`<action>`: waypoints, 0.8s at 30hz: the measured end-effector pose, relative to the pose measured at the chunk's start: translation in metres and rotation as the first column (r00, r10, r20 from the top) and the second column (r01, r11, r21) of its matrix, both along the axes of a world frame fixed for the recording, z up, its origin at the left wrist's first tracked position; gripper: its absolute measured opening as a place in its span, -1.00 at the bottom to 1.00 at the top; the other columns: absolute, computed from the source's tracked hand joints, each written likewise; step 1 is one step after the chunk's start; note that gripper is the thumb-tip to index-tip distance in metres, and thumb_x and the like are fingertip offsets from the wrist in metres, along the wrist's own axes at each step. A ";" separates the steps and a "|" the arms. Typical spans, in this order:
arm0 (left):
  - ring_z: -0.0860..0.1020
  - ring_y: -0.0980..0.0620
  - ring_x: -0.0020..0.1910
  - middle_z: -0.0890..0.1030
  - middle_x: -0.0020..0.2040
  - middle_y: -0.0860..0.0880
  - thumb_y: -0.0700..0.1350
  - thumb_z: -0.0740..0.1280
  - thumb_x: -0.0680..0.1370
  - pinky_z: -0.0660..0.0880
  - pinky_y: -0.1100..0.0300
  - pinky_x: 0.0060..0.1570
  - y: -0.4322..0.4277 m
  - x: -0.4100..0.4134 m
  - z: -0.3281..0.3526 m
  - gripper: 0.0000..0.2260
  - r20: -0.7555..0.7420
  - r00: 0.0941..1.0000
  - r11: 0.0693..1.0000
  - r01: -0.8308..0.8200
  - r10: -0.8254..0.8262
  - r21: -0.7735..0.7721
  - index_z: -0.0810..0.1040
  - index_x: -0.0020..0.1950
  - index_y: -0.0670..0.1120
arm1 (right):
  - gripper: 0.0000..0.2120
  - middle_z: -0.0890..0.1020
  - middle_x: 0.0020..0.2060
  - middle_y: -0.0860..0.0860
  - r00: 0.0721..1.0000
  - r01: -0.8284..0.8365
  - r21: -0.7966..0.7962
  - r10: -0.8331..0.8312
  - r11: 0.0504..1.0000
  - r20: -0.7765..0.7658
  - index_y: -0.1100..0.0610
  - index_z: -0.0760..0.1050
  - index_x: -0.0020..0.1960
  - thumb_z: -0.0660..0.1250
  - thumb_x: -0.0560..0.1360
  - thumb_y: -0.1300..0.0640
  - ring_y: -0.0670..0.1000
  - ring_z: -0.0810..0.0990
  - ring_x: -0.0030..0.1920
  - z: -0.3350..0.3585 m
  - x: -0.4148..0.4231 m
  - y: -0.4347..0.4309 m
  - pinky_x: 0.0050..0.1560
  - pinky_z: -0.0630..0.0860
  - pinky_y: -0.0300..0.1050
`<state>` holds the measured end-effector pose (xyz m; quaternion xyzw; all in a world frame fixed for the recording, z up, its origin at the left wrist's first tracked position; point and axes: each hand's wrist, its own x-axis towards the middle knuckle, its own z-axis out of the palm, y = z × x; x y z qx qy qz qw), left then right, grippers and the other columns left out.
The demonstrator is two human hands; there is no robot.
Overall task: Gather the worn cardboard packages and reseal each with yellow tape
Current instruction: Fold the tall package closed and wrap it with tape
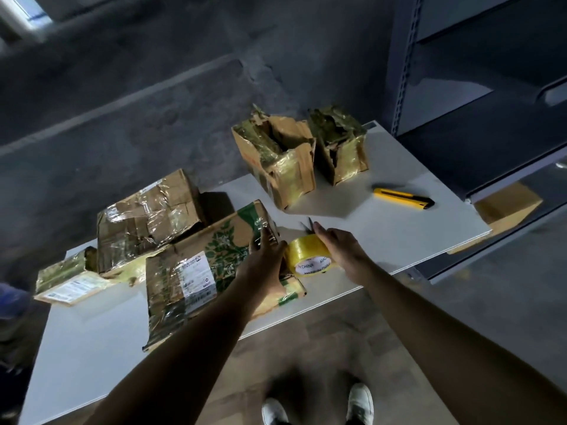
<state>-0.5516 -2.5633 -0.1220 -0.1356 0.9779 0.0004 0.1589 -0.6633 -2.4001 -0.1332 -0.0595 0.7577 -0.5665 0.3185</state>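
Observation:
A long worn cardboard box with green leaf print (208,271) lies on the white table (399,237). My left hand (264,256) presses flat on its right end. Right beside that end stands a yellow tape roll (306,256), and my right hand (337,246) holds it from the top and right side. A crumpled taped box (147,222) sits behind the printed box, and a small flat package (67,280) lies at the left. Two torn, open boxes (276,161) (337,145) stand at the back of the table.
A yellow utility knife (403,197) lies on the table's right part. Dark scissor tips (307,224) show just past my right fingers. A grey metal shelf rack (460,87) stands at the right with a cardboard box (506,207) under it. My shoes (316,406) are below the table's near edge.

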 end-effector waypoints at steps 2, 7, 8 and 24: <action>0.12 -0.40 0.51 -0.13 0.59 -0.20 0.09 0.64 0.22 0.60 -0.13 0.09 -0.008 -0.001 0.009 0.02 -0.067 0.997 0.999 0.035 -0.033 0.033 0.14 0.53 -0.02 | -0.53 0.58 -0.20 0.02 0.998 0.034 -0.065 -0.030 0.997 0.053 0.13 0.57 -0.04 0.28 0.52 -0.31 0.01 0.59 -0.17 0.014 -0.004 -0.002 -0.15 0.55 -0.06; 0.47 -0.22 0.31 0.17 0.53 -0.15 0.11 0.63 0.17 0.55 0.06 0.08 -0.022 0.002 0.079 0.04 -0.312 0.950 0.985 0.071 -0.018 0.159 0.21 0.53 -0.10 | -0.65 0.66 0.07 0.21 0.975 0.182 -0.400 -0.111 0.898 0.195 0.17 0.58 0.12 0.37 0.55 -0.10 0.12 0.65 -0.07 0.074 -0.017 -0.026 -0.02 0.59 -0.03; 0.50 -0.19 0.27 0.23 0.50 -0.11 0.11 0.62 0.18 0.54 0.08 0.08 -0.024 0.005 0.095 0.00 -0.350 0.937 0.978 0.067 0.007 0.197 0.24 0.52 -0.08 | -0.61 0.65 0.14 0.23 0.972 0.179 -0.477 -0.079 0.861 0.223 0.18 0.56 0.21 0.40 0.53 -0.08 0.17 0.66 0.03 0.088 -0.017 -0.033 0.12 0.59 0.06; 0.49 0.39 0.18 0.57 0.21 0.17 0.14 0.59 0.30 0.41 0.45 0.09 -0.110 0.124 0.147 -0.33 -0.521 0.690 0.690 0.044 0.501 0.722 0.48 0.35 0.00 | -0.45 0.64 -0.08 0.20 0.932 -0.260 -0.591 0.358 0.764 0.052 0.13 0.62 -0.02 0.55 0.28 -0.32 0.20 0.61 0.05 0.200 0.077 -0.168 0.24 0.51 0.14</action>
